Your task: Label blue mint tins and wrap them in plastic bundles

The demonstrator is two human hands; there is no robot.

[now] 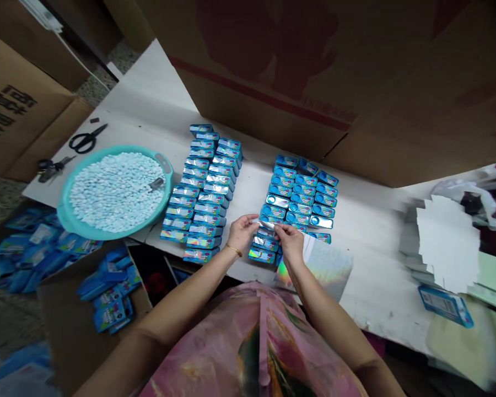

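Note:
My left hand (243, 232) and my right hand (291, 242) pinch the two ends of a small shiny silver strip (267, 225). They hold it over the near part of the right-hand group of small blue tins (300, 197). Several tins in that group have shiny tops, while others show a round mark. Just left of my left hand stand two columns of similar blue tins (204, 230), with glossy film on top. Under my right forearm lies a silver holographic sheet (334, 266), partly hidden by the arm.
A turquoise basin (167, 190) of pale blue tablets, with a clear scoop (156, 183), sits left, near black scissors (85, 140). A big cardboard box (273, 99) walls the back. White cards (448, 242) are stacked right. Blue packs (111, 309) fill a carton below left.

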